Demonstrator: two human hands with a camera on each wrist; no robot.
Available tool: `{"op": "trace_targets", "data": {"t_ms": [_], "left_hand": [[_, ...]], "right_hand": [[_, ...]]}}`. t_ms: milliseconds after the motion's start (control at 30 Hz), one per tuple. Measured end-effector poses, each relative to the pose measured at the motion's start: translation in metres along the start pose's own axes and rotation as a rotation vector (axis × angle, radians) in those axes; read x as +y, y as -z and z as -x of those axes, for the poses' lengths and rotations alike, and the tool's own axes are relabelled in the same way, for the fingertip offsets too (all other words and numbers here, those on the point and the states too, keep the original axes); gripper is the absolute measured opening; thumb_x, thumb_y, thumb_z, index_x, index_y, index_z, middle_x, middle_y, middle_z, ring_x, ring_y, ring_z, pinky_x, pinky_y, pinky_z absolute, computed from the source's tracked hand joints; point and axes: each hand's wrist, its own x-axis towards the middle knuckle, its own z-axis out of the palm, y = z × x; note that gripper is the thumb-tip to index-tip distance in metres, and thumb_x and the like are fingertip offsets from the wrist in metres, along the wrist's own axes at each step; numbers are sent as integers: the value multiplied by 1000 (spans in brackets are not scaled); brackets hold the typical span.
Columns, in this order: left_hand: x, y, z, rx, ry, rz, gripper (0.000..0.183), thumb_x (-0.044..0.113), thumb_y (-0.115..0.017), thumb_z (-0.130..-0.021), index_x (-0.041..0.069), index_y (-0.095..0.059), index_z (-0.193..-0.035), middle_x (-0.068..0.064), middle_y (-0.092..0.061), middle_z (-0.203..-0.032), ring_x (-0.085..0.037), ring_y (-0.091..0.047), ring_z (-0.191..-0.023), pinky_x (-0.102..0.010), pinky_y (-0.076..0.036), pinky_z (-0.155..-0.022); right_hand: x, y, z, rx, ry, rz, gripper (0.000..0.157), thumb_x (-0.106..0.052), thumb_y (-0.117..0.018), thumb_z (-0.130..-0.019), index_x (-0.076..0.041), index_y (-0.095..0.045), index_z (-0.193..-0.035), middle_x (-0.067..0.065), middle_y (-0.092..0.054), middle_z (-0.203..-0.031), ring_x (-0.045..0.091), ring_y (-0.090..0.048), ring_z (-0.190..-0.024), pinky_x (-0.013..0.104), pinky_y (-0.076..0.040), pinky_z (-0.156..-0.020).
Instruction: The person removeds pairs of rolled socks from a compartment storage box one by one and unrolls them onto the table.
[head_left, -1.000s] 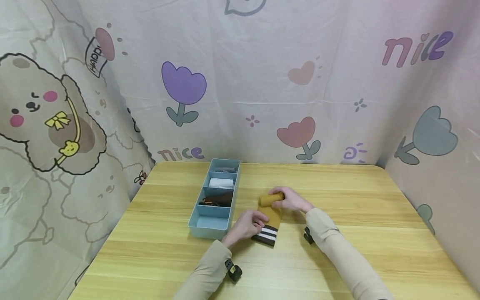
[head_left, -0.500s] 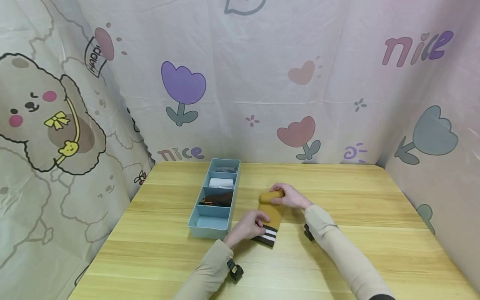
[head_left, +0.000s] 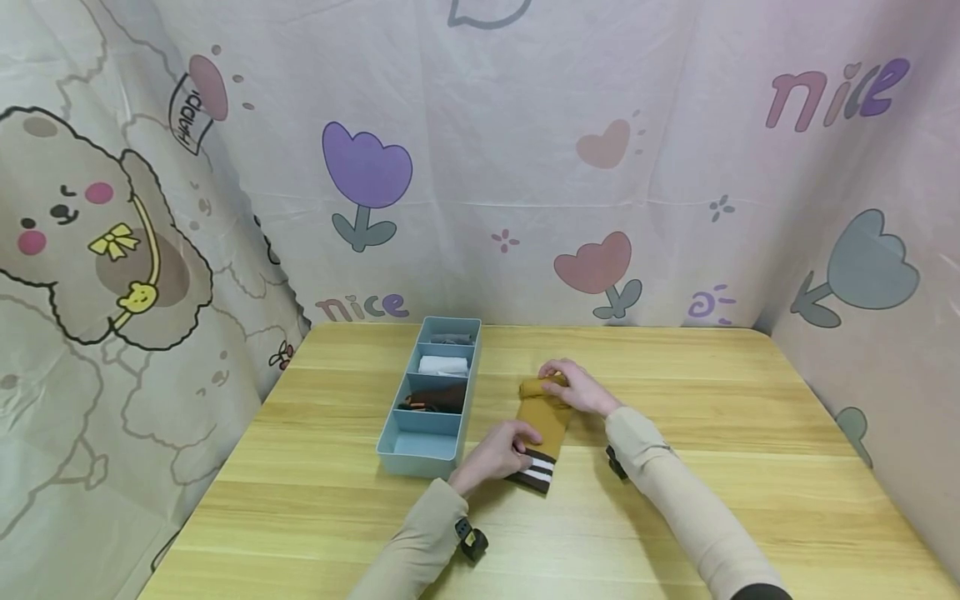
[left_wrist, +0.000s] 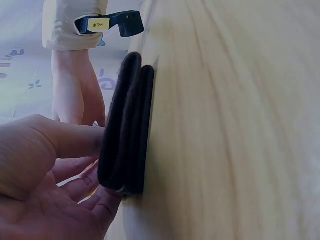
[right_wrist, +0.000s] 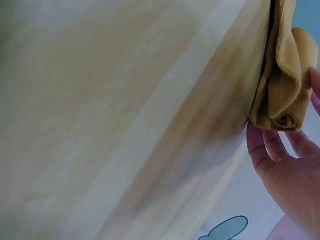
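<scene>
A mustard pair of socks [head_left: 542, 427], laid flat and layered, has a dark brown cuff with white stripes nearest the person. Its far end is curled into a loose roll [right_wrist: 285, 100]. My right hand [head_left: 577, 389] grips that roll, thumb on the near side and fingers over the far side. At the other end my left hand [head_left: 495, 454] holds the cuff [left_wrist: 125, 130], its thumb on top and the other fingers along the left edge. The left wrist view shows the cuff's folded layers edge-on; part of the roll is hidden by the right hand.
Left of the socks stands a blue divided box [head_left: 417, 465]. Its compartments hold a grey item [head_left: 452, 340], a white rolled cloth [head_left: 442, 366] and a dark brown bundle [head_left: 438, 398]; the nearest compartment shows its bare floor. A printed curtain [head_left: 480, 167] hangs behind the wooden table [head_left: 675, 358].
My right hand has shifted slightly away from the person with the rolled end, and the roll looks looser. My left hand has stayed at the cuff, moving only a little.
</scene>
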Motion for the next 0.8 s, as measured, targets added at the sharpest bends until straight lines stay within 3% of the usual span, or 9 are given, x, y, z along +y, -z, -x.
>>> {"op": "trace_targets", "data": {"t_ms": [167, 433, 567, 800], "left_hand": [[-1, 0, -1, -6, 10, -8, 29, -8, -70, -76, -1, -72, -105, -10, -67, -86, -7, -50, -74, -18, -42, -65], [-2, 0, -1, -2, 9, 3, 21, -4, -70, -80, -1, -72, -100, -5, -63, -79, -7, -49, -70, -18, -40, -63], [-1, 0, 0, -2, 32, 11, 15, 1, -73, -83, 1, -72, -99, -1, -61, -78, -6, -48, -69, -18, -40, -62], [2, 0, 0, -13, 33, 9, 15, 1, -74, -84, 1, -72, -99, -4, -63, -82, -7, -49, -70, -18, -40, -63]], "right_hand": [[-1, 2, 1, 21, -65, 23, 21, -15, -65, -96, -3, -70, -113, 21, -63, -120, 40, -56, -116, 58, -45, -101], [1, 6, -3, -48, -99, 83, 35, -13, -81, -82, -1, -71, -114, 19, -67, -113, 34, -61, -107, 51, -50, -96], [4, 6, -9, -49, -118, 82, 30, -12, -79, -84, -1, -71, -111, 18, -70, -108, 31, -62, -102, 49, -51, -93], [5, 6, -13, -36, -149, 63, 28, -14, -70, -93, -1, -67, -117, 21, -69, -119, 37, -64, -112, 53, -50, -99]]}}
